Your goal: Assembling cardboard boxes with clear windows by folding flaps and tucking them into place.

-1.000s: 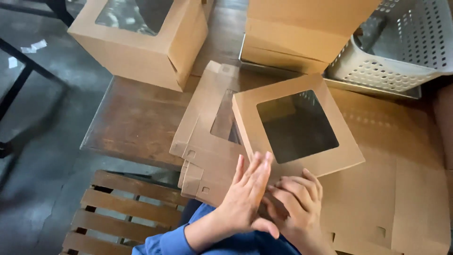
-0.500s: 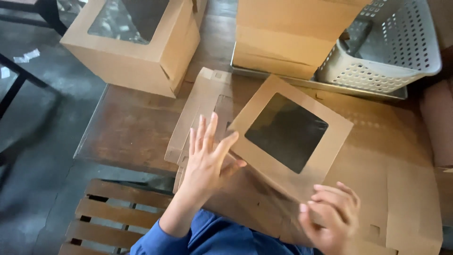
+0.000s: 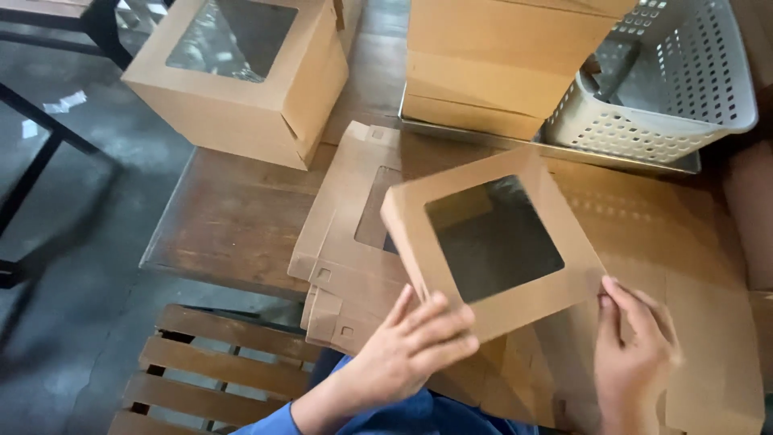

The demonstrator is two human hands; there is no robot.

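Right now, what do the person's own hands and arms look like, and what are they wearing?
Both hands are bare: no gloves, rings or watch show on the left hand or the right hand. The left arm has a blue sleeve ending short of the wrist, its cuff loosely bunched. The right forearm is cut off by the frame edge, so its sleeve cannot be seen.

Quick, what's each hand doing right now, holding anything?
Left hand: open, fingers flat against the near-left edge of the windowed box lid.
Right hand: fingertips gripping the lid's right corner.
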